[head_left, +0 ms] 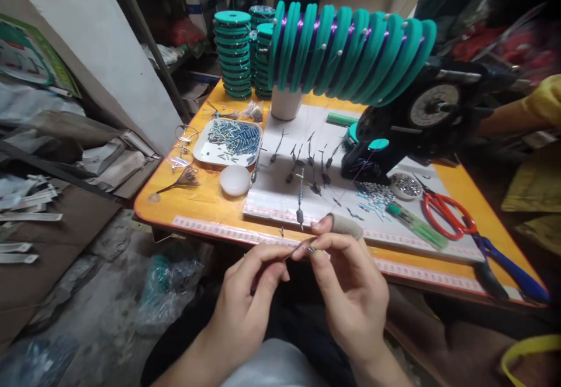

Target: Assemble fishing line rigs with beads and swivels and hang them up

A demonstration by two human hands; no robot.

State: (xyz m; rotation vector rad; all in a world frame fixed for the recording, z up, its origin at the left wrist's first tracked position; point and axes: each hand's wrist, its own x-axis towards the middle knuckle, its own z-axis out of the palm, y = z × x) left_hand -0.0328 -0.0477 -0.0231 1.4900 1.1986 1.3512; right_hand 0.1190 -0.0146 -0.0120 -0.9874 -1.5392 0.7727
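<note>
My left hand (245, 305) and my right hand (346, 287) meet just in front of the orange table's near edge (210, 223). Both pinch a thin line with a tiny blue bead or float piece (310, 250) between the fingertips. A cloth guard covers my right index finger. On the white board (280, 200) ahead lie several finished small rigs with dark weights (300, 194).
A white tray of small blue tubes (230, 141) and a white bowl (235, 180) sit left of the board. Teal spools are stacked at the back (232, 54) and strung on a winder (350, 45). Red scissors (447, 211), blue pliers (508, 267) lie right. Another person's yellow sleeve (539, 106) shows far right.
</note>
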